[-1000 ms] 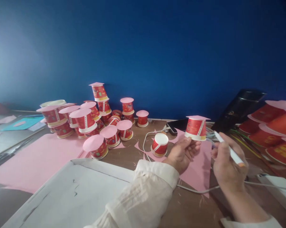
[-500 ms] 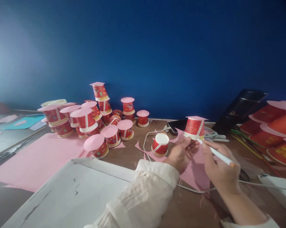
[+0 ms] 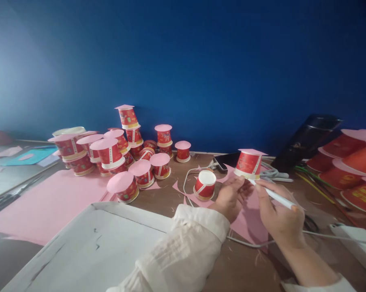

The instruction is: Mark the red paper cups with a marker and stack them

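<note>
My left hand grips an upside-down red paper cup by its rim; a pink paper piece covers the cup's upturned base. In my right hand is a white pen, its tip touching the cup's lower rim. Just left of my left hand, another red cup with a white base stands inverted on a pink paper sheet.
A pile of red cups with pink paper discs stands at the back left. A large pink sheet and a white board lie in front. Larger red cups are stacked at right, near a black holder, cables and a white device.
My right hand moved left with the pen, bringing its tip from apart to the cup's rim. My left hand keeps hold of the cup, slightly lower.
</note>
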{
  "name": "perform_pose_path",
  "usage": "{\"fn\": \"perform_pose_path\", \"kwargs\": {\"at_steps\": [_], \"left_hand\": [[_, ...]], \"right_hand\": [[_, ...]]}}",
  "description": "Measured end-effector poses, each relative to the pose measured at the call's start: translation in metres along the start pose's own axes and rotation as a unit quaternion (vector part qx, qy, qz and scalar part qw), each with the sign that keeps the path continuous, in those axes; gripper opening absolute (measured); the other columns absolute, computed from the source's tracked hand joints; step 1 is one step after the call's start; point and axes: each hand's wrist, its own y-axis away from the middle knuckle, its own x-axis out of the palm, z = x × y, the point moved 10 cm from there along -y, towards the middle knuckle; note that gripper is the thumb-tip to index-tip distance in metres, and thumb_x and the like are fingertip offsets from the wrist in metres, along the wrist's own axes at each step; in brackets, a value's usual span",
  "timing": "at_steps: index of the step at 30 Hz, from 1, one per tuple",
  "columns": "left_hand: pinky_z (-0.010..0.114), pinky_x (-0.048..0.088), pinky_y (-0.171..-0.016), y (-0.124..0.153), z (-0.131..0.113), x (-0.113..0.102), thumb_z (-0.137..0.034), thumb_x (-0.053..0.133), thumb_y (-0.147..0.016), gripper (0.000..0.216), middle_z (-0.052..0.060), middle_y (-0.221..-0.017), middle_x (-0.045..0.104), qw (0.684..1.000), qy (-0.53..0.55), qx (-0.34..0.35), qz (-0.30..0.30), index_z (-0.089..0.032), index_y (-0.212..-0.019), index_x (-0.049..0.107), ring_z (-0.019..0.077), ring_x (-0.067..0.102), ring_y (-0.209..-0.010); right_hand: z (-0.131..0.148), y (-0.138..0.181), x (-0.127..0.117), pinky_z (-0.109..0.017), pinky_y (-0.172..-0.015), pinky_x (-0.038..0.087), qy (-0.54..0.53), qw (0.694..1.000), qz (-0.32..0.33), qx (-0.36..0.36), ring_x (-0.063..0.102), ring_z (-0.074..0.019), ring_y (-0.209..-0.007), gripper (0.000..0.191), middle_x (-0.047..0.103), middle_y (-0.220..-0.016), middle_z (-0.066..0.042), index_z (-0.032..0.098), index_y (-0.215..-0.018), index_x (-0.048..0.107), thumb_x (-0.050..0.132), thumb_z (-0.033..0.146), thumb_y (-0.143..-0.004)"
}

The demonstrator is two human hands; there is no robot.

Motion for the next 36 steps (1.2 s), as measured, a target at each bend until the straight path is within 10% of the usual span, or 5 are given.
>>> {"fn": "perform_pose_path", "kwargs": {"at_steps": [27, 36], "left_hand": [[0.030, 0.055, -0.089, 0.000, -0.002, -0.006, -0.022, 0.080, -0.080, 0.014, 0.009, -0.082, 0.074, 0.999, -0.017, 0.007, -0.039, -0.011, -0.086, 0.073, 0.0169, 0.071, -0.080], [0.028, 0.056, -0.088, 0.005, 0.000, -0.002, -0.024, 0.077, -0.085, 0.015, 0.008, -0.081, 0.072, 0.998, 0.007, -0.016, -0.054, -0.010, -0.086, 0.073, 0.0144, 0.070, -0.077]], "right_hand": [[0.007, -0.003, -0.001, -0.033, -0.090, 0.055, 0.017, 1.000, -0.012, -0.019, 0.071, -0.0215, -0.094, 0.016, 0.074, -0.102, -0.008, 0.016, -0.111, 0.069, 0.066, 0.015, -0.095], [-0.014, 0.001, -0.014, -0.037, -0.088, 0.055, 0.025, 0.994, -0.057, 0.087, 0.070, -0.0240, -0.094, 0.022, 0.073, -0.103, -0.012, 0.014, -0.115, 0.070, 0.059, 0.027, -0.100]]}}
